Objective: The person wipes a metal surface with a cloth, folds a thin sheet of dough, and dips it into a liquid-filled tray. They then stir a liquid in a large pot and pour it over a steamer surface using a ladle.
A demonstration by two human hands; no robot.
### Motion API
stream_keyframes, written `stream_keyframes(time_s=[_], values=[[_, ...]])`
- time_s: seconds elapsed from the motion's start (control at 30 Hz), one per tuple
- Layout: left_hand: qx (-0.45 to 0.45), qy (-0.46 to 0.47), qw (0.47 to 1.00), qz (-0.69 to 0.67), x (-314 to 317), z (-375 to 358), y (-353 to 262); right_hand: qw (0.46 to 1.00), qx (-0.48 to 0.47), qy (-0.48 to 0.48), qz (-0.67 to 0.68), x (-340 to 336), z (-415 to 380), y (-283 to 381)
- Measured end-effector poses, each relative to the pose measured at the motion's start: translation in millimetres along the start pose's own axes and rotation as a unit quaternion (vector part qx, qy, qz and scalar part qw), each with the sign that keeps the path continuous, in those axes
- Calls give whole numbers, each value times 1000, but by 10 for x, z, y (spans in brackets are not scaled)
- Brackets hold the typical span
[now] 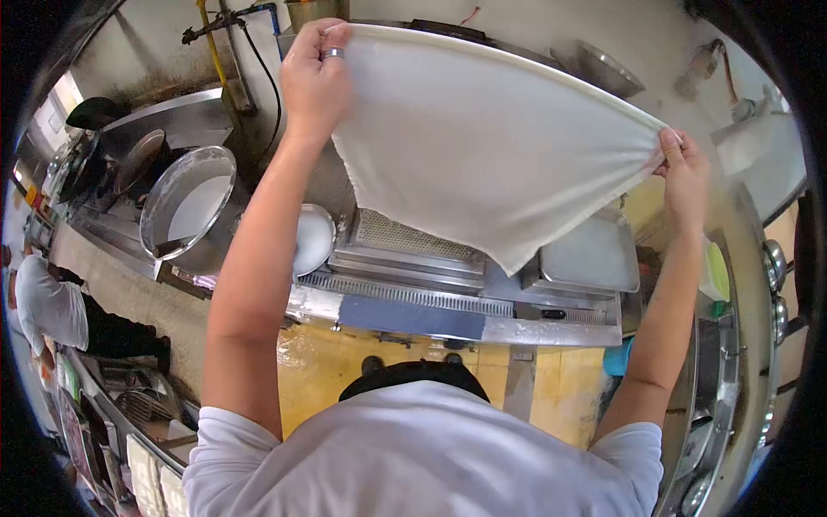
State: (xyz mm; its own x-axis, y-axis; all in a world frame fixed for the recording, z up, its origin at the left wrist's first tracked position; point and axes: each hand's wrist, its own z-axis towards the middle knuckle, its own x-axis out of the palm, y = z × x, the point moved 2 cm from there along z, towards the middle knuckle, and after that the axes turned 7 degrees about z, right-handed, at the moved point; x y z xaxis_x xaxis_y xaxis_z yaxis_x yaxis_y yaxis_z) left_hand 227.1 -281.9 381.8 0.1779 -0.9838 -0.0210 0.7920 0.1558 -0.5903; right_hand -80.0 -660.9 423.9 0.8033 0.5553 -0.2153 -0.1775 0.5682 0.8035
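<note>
A white cloth (491, 129) is stretched in the air between my two hands, its lower edge hanging down in a point. My left hand (317, 86), with a ring on one finger, pinches the cloth's upper left corner. At the upper right, my right hand (685, 177) grips the other corner between thumb and fingers. Below the cloth, a perforated metal tray (418, 231) sits on the steel counter, partly covered from view. Beside it on the right is a shallow metal pan (590, 252) with a whitish surface.
A white-filled bowl (314, 241) stands by my left forearm. Farther left, a large metal pot (226, 164) holds white liquid. A person in a white shirt (53, 302) bends at the far left. A green container (715, 271) stands on the right counter. Yellowish floor lies below.
</note>
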Motion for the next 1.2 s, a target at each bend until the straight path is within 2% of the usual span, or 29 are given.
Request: stream_keyframes(time_s=[0.17,0.2,0.3,0.33,0.47,0.57,0.6,0.67,0.7,0.77,0.8,0.83,0.87,0.9,0.93,1.03,1.07,1.17,1.2], values=[[-4,-4,1000,19,-428,143,404,999,-1,18,-48,483,-185,171],[33,-15,999,4,-501,176,435,998,-1,12,-61,545,-211,214],[-7,-16,999,33,-666,177,498,997,2,0,-78,712,-330,378],[21,-24,999,33,-716,176,548,997,5,-2,-71,796,-395,456],[-56,5,998,21,-880,84,587,997,24,12,-74,848,-542,415],[-58,17,997,54,-919,-100,718,993,65,21,-92,926,-724,308],[-83,48,992,78,-931,-190,852,994,70,31,-82,947,-773,203],[-153,91,981,81,-891,-498,1024,994,77,49,-58,1037,-897,-190],[-98,97,986,91,-839,-687,1221,989,121,60,-55,1111,-987,-431],[-85,153,979,102,-704,-1190,1701,977,201,65,-6,1341,-1259,-1147],[-133,189,967,108,-618,-1507,1969,957,258,92,-91,1482,-1400,-1539],[-181,236,940,167,-541,-1858,2291,973,189,110,-70,1567,-1640,-2277],[-188,238,934,187,-471,-2232,2595,970,171,141,-98,1698,-1878,-2914],[-215,257,924,186,-443,-2646,2986,967,174,148,-111,1879,-2034,-3111],[-242,274,912,186,-409,-2898,3274,957,172,146,-181,2019,-2182,-3452],[-180,213,923,265,-163,-2992,3366,956,159,63,-238,2316,-2125,-3649],[-225,227,902,291,-84,-2962,3398,957,183,33,-224,2363,-2062,-3657],[-195,221,899,323,160,-2782,3449,956,238,-14,-170,2418,-1858,-3958],[-186,221,894,342,254,-2730,3481,953,235,-13,-193,2432,-1750,-4052]])
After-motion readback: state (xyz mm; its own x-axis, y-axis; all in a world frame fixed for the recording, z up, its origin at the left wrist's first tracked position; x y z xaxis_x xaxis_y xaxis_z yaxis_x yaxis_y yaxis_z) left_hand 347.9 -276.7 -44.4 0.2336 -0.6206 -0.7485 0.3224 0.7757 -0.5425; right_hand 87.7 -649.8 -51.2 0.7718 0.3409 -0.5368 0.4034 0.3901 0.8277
